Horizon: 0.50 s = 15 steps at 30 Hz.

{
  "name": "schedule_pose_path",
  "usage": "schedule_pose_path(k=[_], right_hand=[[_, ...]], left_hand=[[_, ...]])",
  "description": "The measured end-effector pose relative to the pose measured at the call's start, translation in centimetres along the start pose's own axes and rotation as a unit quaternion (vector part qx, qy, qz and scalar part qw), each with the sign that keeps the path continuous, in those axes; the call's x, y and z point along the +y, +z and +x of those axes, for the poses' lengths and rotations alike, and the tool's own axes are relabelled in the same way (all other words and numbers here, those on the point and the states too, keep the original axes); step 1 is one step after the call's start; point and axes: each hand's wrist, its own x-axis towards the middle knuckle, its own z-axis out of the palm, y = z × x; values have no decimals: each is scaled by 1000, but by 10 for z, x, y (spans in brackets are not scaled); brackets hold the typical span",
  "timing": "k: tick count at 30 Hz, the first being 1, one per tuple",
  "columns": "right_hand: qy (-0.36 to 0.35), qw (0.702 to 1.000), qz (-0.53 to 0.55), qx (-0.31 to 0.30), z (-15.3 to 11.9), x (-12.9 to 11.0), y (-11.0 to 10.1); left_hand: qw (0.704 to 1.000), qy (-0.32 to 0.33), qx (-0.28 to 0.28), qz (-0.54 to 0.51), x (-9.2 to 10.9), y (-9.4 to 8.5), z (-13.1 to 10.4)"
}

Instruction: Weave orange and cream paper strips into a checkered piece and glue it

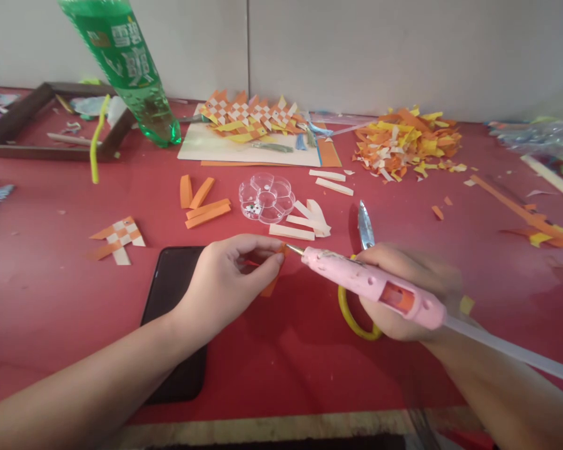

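Left hand [229, 275] pinching orange paper strip [270, 287], thumb against fingers, near centre; right hand [396, 259] wrapped round pink glue gun [344, 273], nozzle at strip's far end. Scissors [366, 226] partly under right hand, black phone [166, 281] below left wrist, clear flower-shaped tray [267, 199] farther, beyond pale strips [291, 232].

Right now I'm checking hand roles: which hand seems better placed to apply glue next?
Probably the right hand: it holds the pink glue gun, nozzle close to the orange paper pinched by the left hand.
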Motion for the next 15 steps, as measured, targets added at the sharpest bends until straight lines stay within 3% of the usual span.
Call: schedule_pose_path(k=[11, 15], right_hand=[[-4, 1000, -4, 24, 2, 1, 0], [-3, 997, -59, 52, 2, 19, -2]], left_hand=[[1000, 2, 8, 0, 3, -1, -1], [999, 22, 14, -37, 1, 0, -1]])
